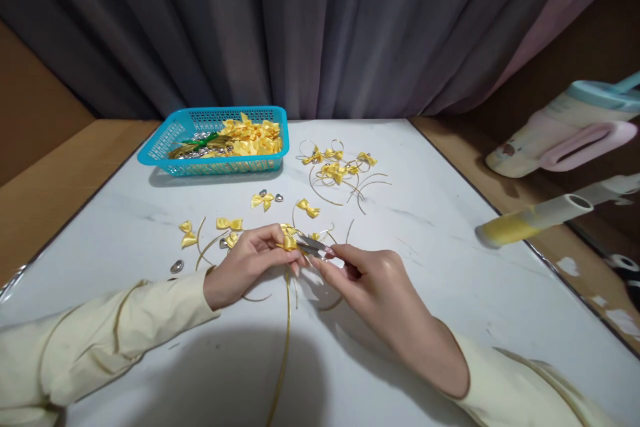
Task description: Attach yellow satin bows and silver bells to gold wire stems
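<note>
Pinched between the fingers of my left hand [255,257] is a yellow satin bow [290,239] with gold wire about it. My right hand [373,280] grips a small pair of metal scissors [313,245], whose blades reach to the bow's right side. A long gold wire [287,340] hangs from beneath my left fingertips toward the front. Around my hands lie loose yellow bows [308,208], curved wire pieces [201,240] and silver heart-shaped beads [177,267]. Part of the wire at my fingertips is hidden.
A blue basket [215,167] at the back left holds yellow bows and silver pieces. Bows with curled wires [336,172] lie at the back centre. A clear tube with yellow contents [515,227] and a tumbler with a pink handle [550,127] are at the right.
</note>
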`<state>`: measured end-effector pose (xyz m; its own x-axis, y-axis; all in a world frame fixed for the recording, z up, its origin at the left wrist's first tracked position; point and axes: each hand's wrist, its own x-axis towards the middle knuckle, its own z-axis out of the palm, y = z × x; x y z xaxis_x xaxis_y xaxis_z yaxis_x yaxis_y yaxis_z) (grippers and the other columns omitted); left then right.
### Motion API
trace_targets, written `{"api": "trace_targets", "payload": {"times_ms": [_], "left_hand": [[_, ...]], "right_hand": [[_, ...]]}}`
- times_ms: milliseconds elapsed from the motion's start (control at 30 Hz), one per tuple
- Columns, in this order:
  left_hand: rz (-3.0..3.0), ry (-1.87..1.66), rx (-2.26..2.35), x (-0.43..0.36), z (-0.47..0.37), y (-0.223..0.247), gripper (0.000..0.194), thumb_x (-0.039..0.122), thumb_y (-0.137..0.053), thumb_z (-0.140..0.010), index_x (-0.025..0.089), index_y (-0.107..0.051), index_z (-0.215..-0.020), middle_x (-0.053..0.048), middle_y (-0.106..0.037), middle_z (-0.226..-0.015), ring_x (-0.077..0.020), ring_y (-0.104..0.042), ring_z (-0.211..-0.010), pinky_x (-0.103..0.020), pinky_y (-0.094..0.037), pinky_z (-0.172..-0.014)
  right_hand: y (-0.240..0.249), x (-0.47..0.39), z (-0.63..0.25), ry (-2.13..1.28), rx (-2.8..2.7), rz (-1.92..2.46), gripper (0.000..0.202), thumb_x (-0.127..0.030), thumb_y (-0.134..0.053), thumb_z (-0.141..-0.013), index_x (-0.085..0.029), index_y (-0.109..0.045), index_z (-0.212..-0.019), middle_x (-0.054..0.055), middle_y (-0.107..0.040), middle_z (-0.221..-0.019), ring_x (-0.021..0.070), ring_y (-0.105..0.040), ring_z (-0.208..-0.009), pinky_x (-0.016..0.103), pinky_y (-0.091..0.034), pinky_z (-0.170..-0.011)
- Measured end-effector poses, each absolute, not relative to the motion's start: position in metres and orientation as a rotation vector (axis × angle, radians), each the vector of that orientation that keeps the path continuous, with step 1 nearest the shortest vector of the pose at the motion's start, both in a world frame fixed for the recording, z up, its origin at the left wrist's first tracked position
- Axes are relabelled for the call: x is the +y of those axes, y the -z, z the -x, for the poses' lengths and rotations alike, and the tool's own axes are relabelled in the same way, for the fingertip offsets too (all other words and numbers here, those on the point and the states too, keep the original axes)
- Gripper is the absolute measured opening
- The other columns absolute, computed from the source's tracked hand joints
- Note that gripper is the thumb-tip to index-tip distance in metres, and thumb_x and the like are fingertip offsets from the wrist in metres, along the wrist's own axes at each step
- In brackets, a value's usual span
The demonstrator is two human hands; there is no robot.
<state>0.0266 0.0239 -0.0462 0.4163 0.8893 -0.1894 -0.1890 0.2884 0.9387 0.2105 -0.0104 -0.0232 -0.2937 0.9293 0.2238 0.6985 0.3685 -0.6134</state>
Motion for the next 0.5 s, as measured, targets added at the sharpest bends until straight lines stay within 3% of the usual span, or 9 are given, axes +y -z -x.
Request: {"api": "trace_targets", "payload": {"times_ms": [167,300,500], "left_hand": [[-1.026,-0.867,0.871,0.024,-0.027,0.048,0.027,0.025,-0.072,-0.072,0.016,-0.049,-0.059,-0.001,-0.069,-0.060,-0.0131,-0.062,-0.061,-0.024,-0.046,-0.063],[-1.001,-0.867,0.860,0.023,-0.028,0.047,0.026,0.024,-0.072,-0.072,0.016,-0.050,-0.059,-0.001,-0.069,-0.060,-0.0127,-0.062,-0.062,-0.023,-0.046,-0.063],[-0.854,-0.786,0.809,0.024,-0.027,0.044,0.021,0.018,-0.070,-0.072,0.016,-0.051,-0.063,-0.002,-0.070,-0.064,-0.0111,-0.060,-0.061,-0.021,-0.046,-0.065]], "right_hand": [[0.033,-0.013,-0.206,-0.036,-2.197,1.252,0.036,-0.033,-0.036,-0.096,-0.010,-0.059,-0.081,0.001,-0.057,-0.050,0.0088,-0.044,-0.037,0.021,-0.026,-0.040],[0.036,-0.013,-0.204,0.273,-2.281,1.199,0.035,-0.030,-0.036,-0.096,-0.007,-0.059,-0.084,0.002,-0.056,-0.050,0.0104,-0.048,-0.038,0.024,-0.022,-0.040],[0.020,-0.006,-0.217,-0.270,-2.239,1.317,0.034,-0.034,-0.042,-0.093,-0.014,-0.058,-0.072,-0.001,-0.056,-0.048,0.0075,-0.043,-0.037,0.020,-0.027,-0.042]]}}
